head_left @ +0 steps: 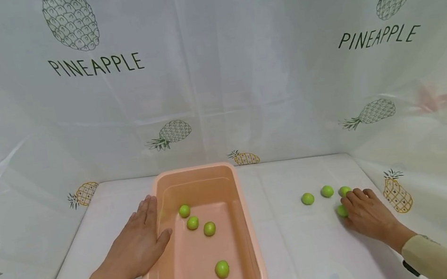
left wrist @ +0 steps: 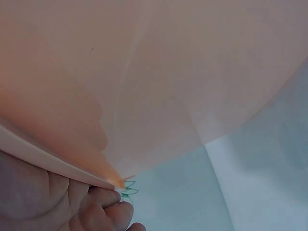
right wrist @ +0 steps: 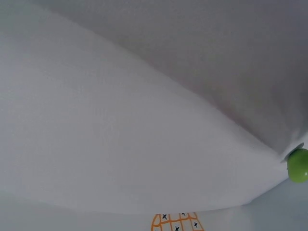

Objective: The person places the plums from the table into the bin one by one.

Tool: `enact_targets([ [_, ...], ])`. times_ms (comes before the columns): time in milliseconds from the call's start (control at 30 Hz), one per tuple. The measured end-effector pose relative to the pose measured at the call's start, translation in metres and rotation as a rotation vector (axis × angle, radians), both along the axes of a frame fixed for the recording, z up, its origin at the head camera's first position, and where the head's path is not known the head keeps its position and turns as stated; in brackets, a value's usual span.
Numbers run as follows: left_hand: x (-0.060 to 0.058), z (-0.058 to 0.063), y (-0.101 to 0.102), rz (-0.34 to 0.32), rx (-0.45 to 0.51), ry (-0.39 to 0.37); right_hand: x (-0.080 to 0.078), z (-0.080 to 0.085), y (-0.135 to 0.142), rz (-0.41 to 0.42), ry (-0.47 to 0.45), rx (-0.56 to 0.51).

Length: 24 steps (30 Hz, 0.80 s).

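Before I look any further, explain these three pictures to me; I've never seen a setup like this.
No robot here: a person works bare-handed. The wide picture comes from a camera worn on the head; the two close-ups come from cameras on the left and right wrists. On the white surface stands a pinkish-orange tub with five small green fruits inside. Four more green fruits lie off to the right. The left hand rests along the tub's left rim. The right hand is at two of the loose fruits; whether it grips one is unclear.
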State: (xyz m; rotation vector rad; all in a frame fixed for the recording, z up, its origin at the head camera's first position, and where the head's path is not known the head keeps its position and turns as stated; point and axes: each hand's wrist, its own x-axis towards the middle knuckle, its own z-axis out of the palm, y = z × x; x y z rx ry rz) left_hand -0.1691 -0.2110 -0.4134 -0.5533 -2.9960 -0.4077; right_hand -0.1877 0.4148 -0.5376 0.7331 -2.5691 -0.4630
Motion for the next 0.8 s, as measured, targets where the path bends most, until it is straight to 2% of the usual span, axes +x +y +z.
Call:
enact_targets([
  [167, 0.001, -0.002, 0.000, 0.004, -0.003, -0.004, -0.002, -0.001, -0.009, 0.019, -0.010, -0.036],
  [300, 0.000, -0.001, 0.000, 0.004, 0.001, 0.001, -0.003, 0.000, -0.017, 0.014, -0.016, -0.037],
  [433, 0.001, 0.001, 0.000, 0.002, 0.002, 0.001, -0.004, 0.001, -0.029, 0.045, -0.006, -0.030],
  [633, 0.003, 0.000, 0.000, 0.012, 0.001, 0.010, -0.009, -0.003, -0.059, 0.084, 0.000, -0.032],
  [800, 0.002, 0.001, 0.000, 0.005, -0.010, 0.014, -0.016, 0.000, -0.088, 0.121, 0.004, -0.045],
])
